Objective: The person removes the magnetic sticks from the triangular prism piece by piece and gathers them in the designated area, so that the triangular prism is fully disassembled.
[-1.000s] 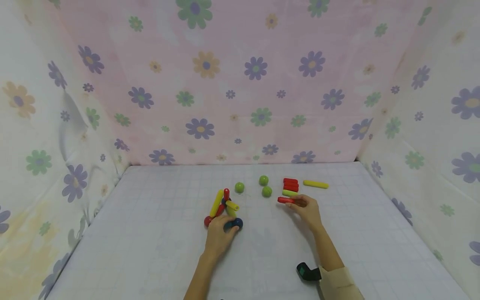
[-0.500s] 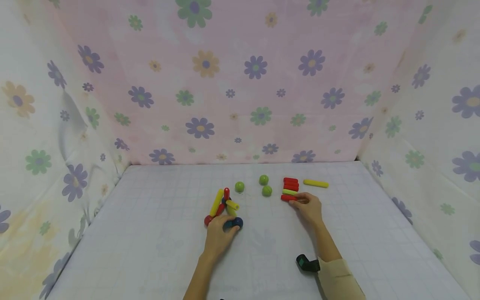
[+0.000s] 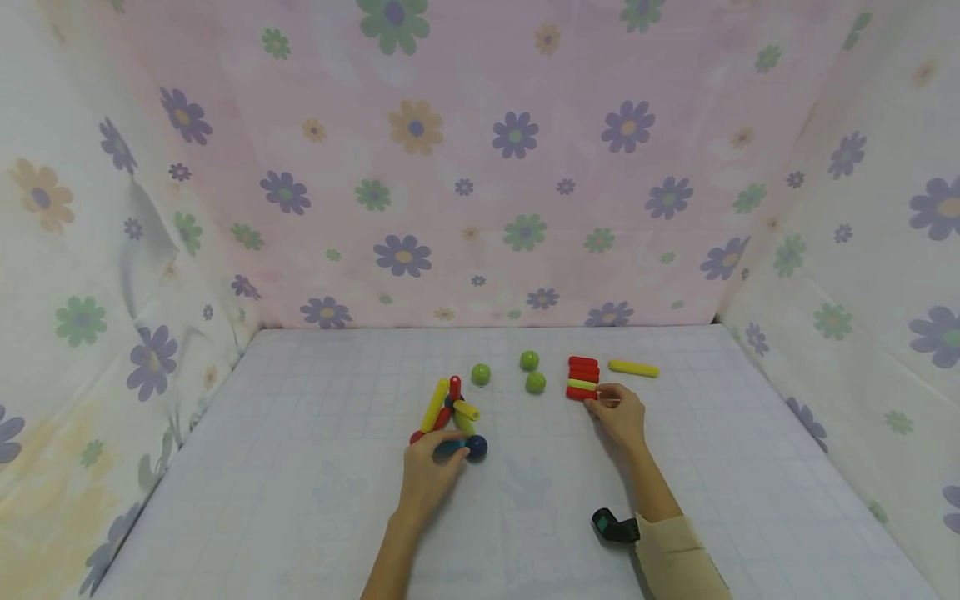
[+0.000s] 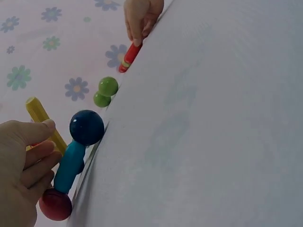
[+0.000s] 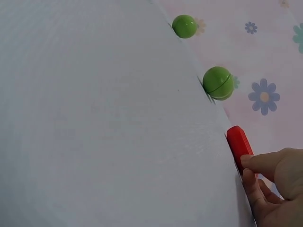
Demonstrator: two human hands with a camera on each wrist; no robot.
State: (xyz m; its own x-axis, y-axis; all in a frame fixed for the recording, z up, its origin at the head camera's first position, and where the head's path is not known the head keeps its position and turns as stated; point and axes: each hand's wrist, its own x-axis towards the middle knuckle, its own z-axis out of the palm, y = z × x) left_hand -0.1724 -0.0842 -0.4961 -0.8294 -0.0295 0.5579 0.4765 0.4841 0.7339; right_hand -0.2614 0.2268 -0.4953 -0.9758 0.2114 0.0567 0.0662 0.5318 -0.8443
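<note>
My right hand (image 3: 621, 417) pinches the near end of a red rod (image 3: 579, 393) between thumb and fingers. That rod lies alongside a yellow-green rod (image 3: 582, 384), with more red rods (image 3: 583, 367) behind. My left hand (image 3: 429, 475) is beside a ball-and-rod structure, its thumb spread from loosely bent fingers. Nearest to it is a teal rod (image 4: 70, 165) between a dark blue ball (image 4: 86, 127) and a red ball (image 4: 55, 205); whether fingertips touch it, I cannot tell. The structure also has a yellow rod (image 3: 434, 406) and an upright red rod (image 3: 455, 387).
Three green balls (image 3: 529, 360) rest between the structure and the rod row. A loose yellow rod (image 3: 633, 368) lies at the back right. Flowered cloth walls (image 3: 465, 250) surround the white table (image 3: 300, 500). A black device (image 3: 615, 527) sits at the right wrist.
My right hand has brought the red rod back and set it against the yellow-green one. My left hand has shifted slightly left, uncovering more of the teal rod.
</note>
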